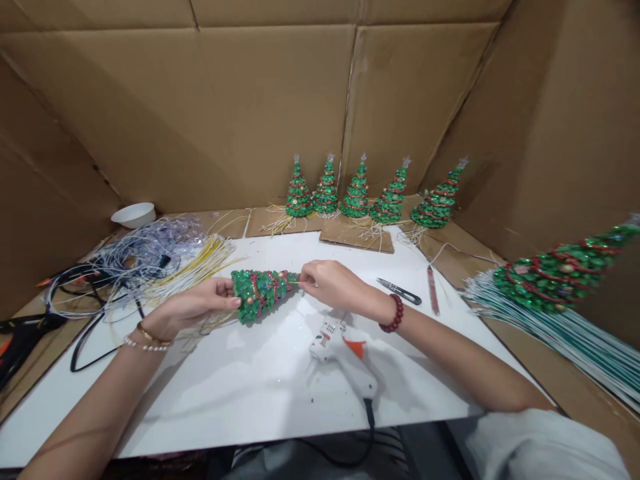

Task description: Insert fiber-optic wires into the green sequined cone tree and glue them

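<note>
Fingers (pixel 226 302) of the person's left hand (pixel 200 308) curl closed around the wide base of a small green sequinned Christmas tree (pixel 263 295), while the right hand (pixel 331 283) pinches its narrow tip between thumb and fingertips. Held on its side just above the far half of a white worktop (pixel 150 407), the tree points to the right and is wound with a red bead garland (pixel 260 293). A red beaded bracelet (pixel 393 313) circles the right wrist; a gold bangle (pixel 151 334) and a pearl bracelet (pixel 147 345) sit on the left.

Just below the hands, a white hot glue gun (pixel 337 353) with an orange tip guard (pixel 356 347) lies on the worktop, its black cord (pixel 369 413) dropping over the near edge. Marks on its body are too small to read. Black-handled thread snips (pixel 399 291) and a thin red strip (pixel 433 290) lie toward the right edge.

Along the far edge, five similar trees (pixel 356 190) stand or lean on cardboard sheets (pixel 355 237). A larger tree (pixel 560 270) rests beyond the right edge on a sheaf of white and green wires (pixel 550 333). Off the far left corner lie tangled silver wire (pixel 135 260), a yellow wire bundle (pixel 193 265) and a white bowl (pixel 134 215), all backed by cardboard walls (pixel 200 113).
</note>
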Available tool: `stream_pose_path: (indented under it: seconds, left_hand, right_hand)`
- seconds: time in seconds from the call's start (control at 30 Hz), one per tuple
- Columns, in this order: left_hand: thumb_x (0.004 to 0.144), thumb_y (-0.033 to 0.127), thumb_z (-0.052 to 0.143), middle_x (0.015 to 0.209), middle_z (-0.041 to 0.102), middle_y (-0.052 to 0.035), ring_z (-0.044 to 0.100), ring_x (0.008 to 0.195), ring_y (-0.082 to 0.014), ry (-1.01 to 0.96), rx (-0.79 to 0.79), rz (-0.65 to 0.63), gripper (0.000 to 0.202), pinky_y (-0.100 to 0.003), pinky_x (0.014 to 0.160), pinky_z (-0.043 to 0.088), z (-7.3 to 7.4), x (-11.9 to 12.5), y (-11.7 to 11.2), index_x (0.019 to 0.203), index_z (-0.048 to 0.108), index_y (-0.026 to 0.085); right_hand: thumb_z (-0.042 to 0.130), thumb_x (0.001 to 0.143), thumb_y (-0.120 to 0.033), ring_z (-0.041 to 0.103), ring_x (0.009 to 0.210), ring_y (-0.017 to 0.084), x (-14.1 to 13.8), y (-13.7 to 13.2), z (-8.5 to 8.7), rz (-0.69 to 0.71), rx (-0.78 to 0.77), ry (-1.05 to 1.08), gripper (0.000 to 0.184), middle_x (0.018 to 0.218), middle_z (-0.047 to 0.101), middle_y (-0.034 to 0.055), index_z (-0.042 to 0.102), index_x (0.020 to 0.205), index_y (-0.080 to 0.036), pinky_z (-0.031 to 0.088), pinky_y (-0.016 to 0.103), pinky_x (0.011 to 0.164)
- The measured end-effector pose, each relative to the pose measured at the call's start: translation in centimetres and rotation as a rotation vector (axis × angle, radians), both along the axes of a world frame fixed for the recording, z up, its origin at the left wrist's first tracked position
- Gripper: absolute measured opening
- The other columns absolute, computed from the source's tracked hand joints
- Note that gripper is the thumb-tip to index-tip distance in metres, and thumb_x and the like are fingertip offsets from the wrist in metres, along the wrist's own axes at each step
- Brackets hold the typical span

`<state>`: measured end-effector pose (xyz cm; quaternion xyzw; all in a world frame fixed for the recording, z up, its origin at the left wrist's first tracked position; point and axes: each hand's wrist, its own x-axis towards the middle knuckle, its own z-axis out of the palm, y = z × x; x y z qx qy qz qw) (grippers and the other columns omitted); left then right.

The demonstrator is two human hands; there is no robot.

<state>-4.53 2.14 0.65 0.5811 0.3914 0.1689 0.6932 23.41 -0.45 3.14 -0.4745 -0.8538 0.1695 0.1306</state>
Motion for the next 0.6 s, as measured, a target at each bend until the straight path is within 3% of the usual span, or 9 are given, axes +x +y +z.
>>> stream_pose_path:
  seconds: [0.07,0.17,0.33,0.43,0.6]
  left_hand:
    - [0.061,0.042,0.081,0.083,0.070,-0.0081,0.062,0.080,-0.0199,-0.055,-0.076,0.032,0.039,-0.030,0.076,0.049,-0.3,-0.1,0.1,0.083,0.069,0.013]
    - [0.061,0.041,0.082,0.079,0.070,-0.0074,0.061,0.075,-0.0184,0.001,-0.034,0.064,0.038,-0.028,0.072,0.049,-0.3,-0.3,0.2,0.083,0.069,0.012]
    - [0.066,0.044,0.078,0.092,0.071,-0.0074,0.062,0.091,-0.0232,0.069,0.051,-0.036,0.047,-0.032,0.084,0.048,0.6,-0.3,0.3,0.103,0.069,0.016]
    - [0.071,0.043,0.074,0.101,0.071,-0.0074,0.060,0.101,-0.0255,0.085,0.083,-0.105,0.051,-0.035,0.092,0.046,1.2,-0.2,0.3,0.115,0.066,0.018]
    - [0.071,0.047,0.073,0.105,0.071,-0.0087,0.062,0.098,-0.0265,0.101,0.106,-0.134,0.054,-0.034,0.088,0.049,1.6,-1.1,0.5,0.117,0.066,0.019]
  right_hand:
    - [0.051,0.086,-0.015,0.057,0.073,0.013,-0.3,0.0,-0.4,-0.047,0.011,0.042,0.011,0.084,0.066,0.0054,0.062,0.081,-0.014,0.036,0.023,0.067]
    - [0.049,0.089,-0.018,0.058,0.078,0.015,-0.5,0.4,-1.1,-0.111,0.009,0.093,0.013,0.087,0.066,0.0072,0.061,0.086,-0.014,0.038,0.025,0.071]
    - [0.043,0.092,-0.017,0.057,0.091,0.015,-0.5,1.8,-1.7,0.104,-0.114,0.075,0.019,0.103,0.064,0.0077,0.053,0.108,-0.015,0.040,0.026,0.080]
    - [0.041,0.094,-0.019,0.056,0.086,0.016,-0.5,2.2,-1.5,0.132,-0.133,-0.011,0.015,0.098,0.064,0.0088,0.053,0.100,-0.014,0.038,0.025,0.075]
    - [0.043,0.093,-0.023,0.051,0.064,0.013,-0.5,1.4,-0.7,0.129,-0.138,-0.070,0.013,0.078,0.063,0.0046,0.054,0.091,-0.015,0.031,0.023,0.060]
